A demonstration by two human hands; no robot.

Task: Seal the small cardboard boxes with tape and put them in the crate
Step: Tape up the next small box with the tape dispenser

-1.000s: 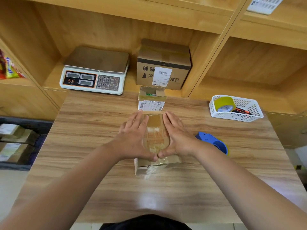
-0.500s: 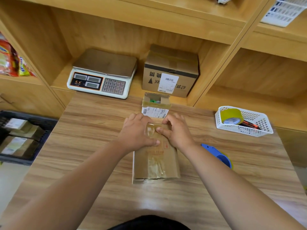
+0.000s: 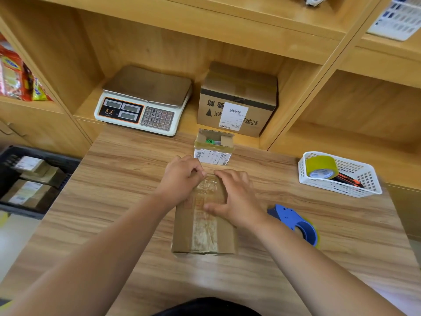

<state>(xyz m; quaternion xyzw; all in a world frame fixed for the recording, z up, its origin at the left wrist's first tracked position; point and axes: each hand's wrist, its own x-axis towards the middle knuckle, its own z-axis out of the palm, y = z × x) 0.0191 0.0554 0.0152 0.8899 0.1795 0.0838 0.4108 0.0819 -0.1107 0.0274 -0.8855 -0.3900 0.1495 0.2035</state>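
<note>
On the worktop (image 3: 307, 270), well apart from the crate (image 3: 52, 157), the box (image 3: 182, 233) is lying taped. The left hand (image 3: 182, 176) is curling over its far edge, and the right hand (image 3: 237, 197) is pressing flat on top. Sealing is probably ending; next it is needing a grip and a carry leftward

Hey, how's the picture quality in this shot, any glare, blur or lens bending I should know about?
Head view: soft glare sheens the table near the bottom edge and the tape on the small cardboard box; in the same head view the white basket smears at its right end and the crate looks soft; wide-angle bending curves the shelf edges.
</note>
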